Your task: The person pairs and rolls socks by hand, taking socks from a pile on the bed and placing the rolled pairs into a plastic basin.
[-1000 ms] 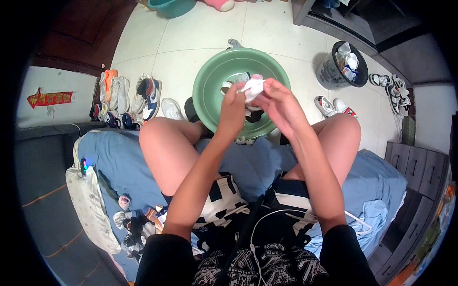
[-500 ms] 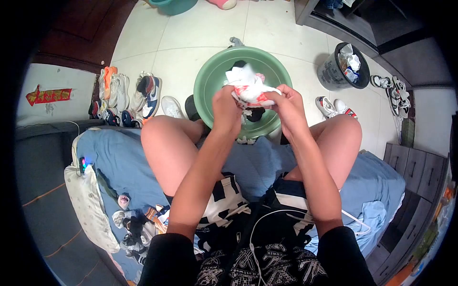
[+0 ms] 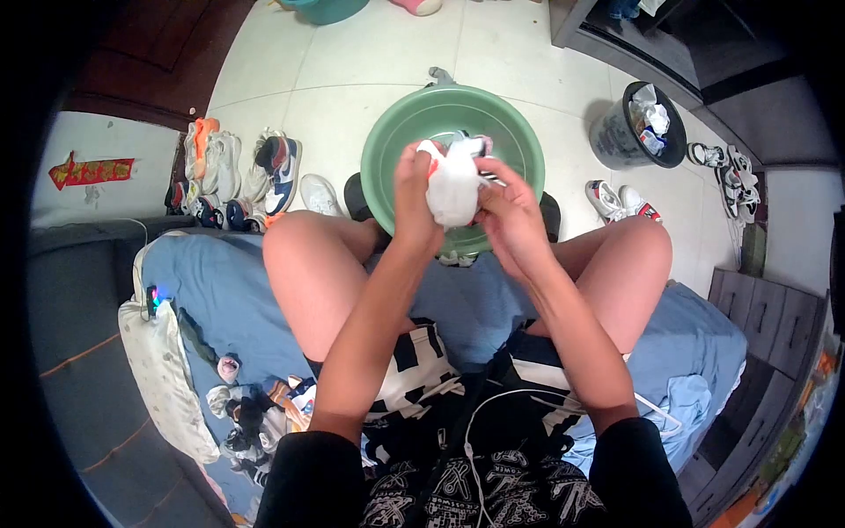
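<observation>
A white sock with red marks (image 3: 455, 189) is bunched up over the green basin (image 3: 378, 167). My left hand (image 3: 415, 195) is closed on its left side, with the fingers partly hidden behind the fabric. At the right edge, my right hand (image 3: 510, 214) pinches the sock between thumb and fingers. Just behind the sock, some black-and-white and pinkish fabric shows, partly covered by it; whether that lies in the basin or is part of what I hold is unclear.
Several socks (image 3: 251, 418) lie heaped on the blue bedsheet (image 3: 220, 282) to the left. Rows of shoes (image 3: 224, 167) stand by the wall. A black trash bin (image 3: 612, 141) and white sneakers (image 3: 620, 202) are on the right. A grey sock (image 3: 440, 76) lies beyond the basin.
The sock went from stretched sideways between both hands to a compact, mostly white bundle hanging lower. My right hand moved slightly left and down, closer to my left hand.
</observation>
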Motion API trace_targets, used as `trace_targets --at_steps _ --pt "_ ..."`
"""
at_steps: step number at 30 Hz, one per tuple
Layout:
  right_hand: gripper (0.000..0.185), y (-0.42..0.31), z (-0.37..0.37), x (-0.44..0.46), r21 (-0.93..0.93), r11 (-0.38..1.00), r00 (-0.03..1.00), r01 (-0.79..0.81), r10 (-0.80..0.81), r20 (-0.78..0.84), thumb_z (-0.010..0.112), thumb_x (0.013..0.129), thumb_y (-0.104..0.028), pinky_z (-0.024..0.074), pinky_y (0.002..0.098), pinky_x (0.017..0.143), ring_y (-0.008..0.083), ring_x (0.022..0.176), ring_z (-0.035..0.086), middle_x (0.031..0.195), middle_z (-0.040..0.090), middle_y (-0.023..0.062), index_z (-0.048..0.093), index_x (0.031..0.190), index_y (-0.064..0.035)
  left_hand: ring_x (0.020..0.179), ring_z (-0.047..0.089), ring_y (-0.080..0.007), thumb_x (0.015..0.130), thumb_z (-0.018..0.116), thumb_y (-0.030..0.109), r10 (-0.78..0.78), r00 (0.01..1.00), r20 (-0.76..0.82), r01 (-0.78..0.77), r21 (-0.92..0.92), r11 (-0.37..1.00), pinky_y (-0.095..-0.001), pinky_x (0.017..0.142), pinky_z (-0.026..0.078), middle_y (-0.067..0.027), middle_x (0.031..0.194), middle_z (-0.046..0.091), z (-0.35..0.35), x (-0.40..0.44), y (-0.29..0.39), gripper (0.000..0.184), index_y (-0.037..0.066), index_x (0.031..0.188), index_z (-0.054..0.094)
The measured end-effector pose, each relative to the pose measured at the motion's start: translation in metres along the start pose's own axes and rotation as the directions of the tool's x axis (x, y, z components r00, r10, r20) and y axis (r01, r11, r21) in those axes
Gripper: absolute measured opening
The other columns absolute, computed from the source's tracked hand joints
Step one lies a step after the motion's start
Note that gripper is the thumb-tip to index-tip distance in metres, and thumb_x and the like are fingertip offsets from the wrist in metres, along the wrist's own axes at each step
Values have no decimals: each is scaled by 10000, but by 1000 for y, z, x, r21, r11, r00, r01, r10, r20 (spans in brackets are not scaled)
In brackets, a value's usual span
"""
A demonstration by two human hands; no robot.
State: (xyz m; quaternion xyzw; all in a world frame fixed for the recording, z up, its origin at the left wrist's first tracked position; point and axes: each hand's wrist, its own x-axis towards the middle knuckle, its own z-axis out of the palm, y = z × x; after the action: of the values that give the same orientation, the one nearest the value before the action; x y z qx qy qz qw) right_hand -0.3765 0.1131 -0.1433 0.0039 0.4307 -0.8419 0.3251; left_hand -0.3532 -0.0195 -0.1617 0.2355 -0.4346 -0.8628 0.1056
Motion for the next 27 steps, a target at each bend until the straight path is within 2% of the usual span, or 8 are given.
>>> trace_targets --at_steps 8,15,18,19,21,23,25,27 --pt "259 -12 -3 -1 -124 962 948 -243 263 177 476 923 -21 461 285 864 143 947 604 1059 649 85 604 1143 30 793 610 -170 957 420 338 -163 984 66 166 -30 986 -307 681 510 -65 924 591 -10 -11 -1 356 52 1137 532" --pt "220 -18 -15 3 -134 962 932 -239 266 248 492 914 -20 455 274 849 139 929 599 1013 658 78 620 1082 42 774 578 -154 950 419 260 -160 986 -45 162 48 986 -303 692 487 -55 880 585 -2 -8 18 268 53 1041 562" --pt "196 -5 -6 4 -353 931 983 92 -141 -114 483 908 35 467 252 826 136 885 616 932 667 89 636 1031 35 762 554 -109 948 420 169 -65 997 49 54 201 978 -259 701 451 -36 867 576 -4 -4 28 212 34 975 582" --pt "196 -6 -5 5 -353 931 984 90 -138 -111 483 908 35 467 252 826 136 885 616 932 667 89 636 1031 35 762 554 -109 948 420 169 -64 997 45 54 201 978 -259 701 451 -36 867 576 1 -7 35 212 34 975 582" --pt "200 -12 -7 9 -348 903 930 251 -324 -171 474 916 40 471 255 844 139 917 620 919 664 85 636 1033 35 773 554 -89 954 425 161 -243 925 291 118 389 914 -251 700 453 -33 887 592 12 -13 45 211 29 1004 581" --pt "186 -14 -9 6 -248 940 946 235 -280 -164 478 925 32 469 257 861 141 947 617 971 654 85 634 1026 37 777 552 -76 950 458 149 -266 893 363 110 397 911 -236 706 455 -27 893 602 14 -11 43 197 19 1034 579" --pt "175 -12 -12 6 -132 974 963 184 -206 -173 505 935 -10 465 263 869 136 966 608 1040 639 90 619 1063 24 777 544 -65 933 503 119 -175 971 163 125 279 952 -227 699 454 -13 871 599 17 -13 42 144 22 1006 580" --pt "193 -11 -12 9 -221 965 967 143 -184 -178 535 930 -35 464 259 867 133 973 605 1064 631 87 599 1105 15 755 566 -70 913 532 89 -80 987 140 37 287 957 -227 655 465 -39 870 625 9 -5 27 103 17 967 583"
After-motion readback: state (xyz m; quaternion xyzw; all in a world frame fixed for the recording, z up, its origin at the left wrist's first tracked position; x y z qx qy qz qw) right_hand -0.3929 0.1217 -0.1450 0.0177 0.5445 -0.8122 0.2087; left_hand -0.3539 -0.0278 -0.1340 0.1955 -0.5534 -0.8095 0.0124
